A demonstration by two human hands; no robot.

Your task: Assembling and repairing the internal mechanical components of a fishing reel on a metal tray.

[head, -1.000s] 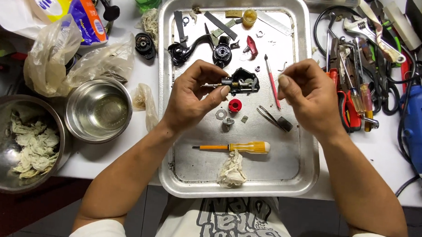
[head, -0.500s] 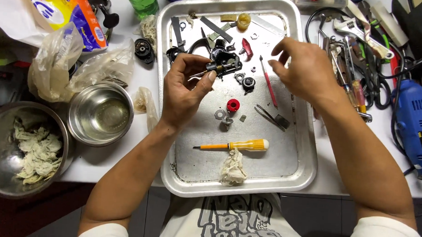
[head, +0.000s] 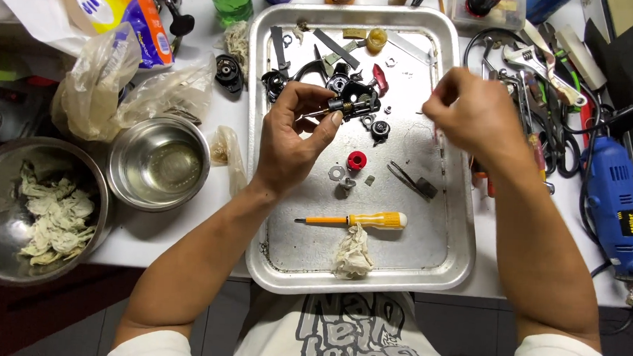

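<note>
My left hand grips a small black mechanical assembly with a brass-coloured shaft, holding it over the upper middle of a metal tray. My right hand hovers at the tray's right rim with its fingers curled and pinched. It is blurred, and whether it holds anything is unclear. Below the assembly lie a red round part, small washers and black tweezers. A yellow-handled screwdriver and a crumpled rag lie nearer me.
Several black parts are scattered at the tray's top. On the left are a steel bowl, a large bowl of rags and plastic bags. Wrenches and pliers and a blue rotary tool lie to the right.
My right hand has moved away from the assembly to the tray's right rim. The thin red tool no longer lies on the tray. My left hand still holds the assembly, slightly farther up.
</note>
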